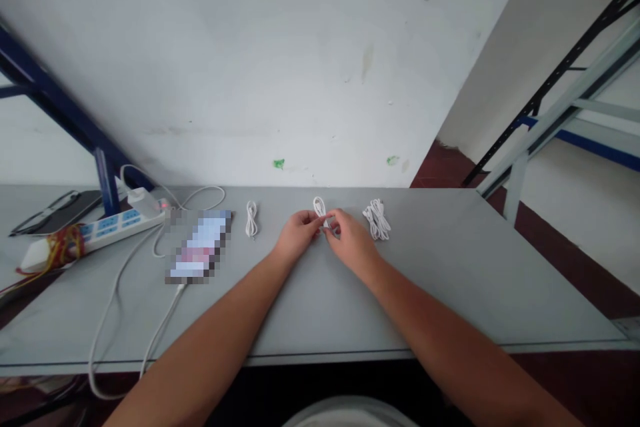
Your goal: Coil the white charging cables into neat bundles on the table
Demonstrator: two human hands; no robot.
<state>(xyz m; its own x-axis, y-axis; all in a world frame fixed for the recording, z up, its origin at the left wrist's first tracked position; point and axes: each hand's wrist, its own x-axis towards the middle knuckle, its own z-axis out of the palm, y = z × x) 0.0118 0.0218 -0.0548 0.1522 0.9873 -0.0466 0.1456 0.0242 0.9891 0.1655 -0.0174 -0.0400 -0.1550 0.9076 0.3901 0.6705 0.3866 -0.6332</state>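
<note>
Between my two hands is a coiled white cable (pixel 319 205), its looped end sticking up toward the wall. The fingers of my left hand (pixel 299 233) pinch it from the left. From the right, my right hand (pixel 347 235) grips its lower end with thumb and forefinger. A single bundled white cable (pixel 251 219) lies on the grey table to the left of my hands. Several white cable coils (pixel 377 219) lie in a pile just right of my right hand.
On the left are a phone (pixel 200 243) with a charging cable, a white power strip (pixel 113 227) with a plugged-in adapter (pixel 143 201), and a dark flat object (pixel 60 212). A white wall (pixel 310 80) borders the grey table (pixel 475 267). Metal frames rise at both sides.
</note>
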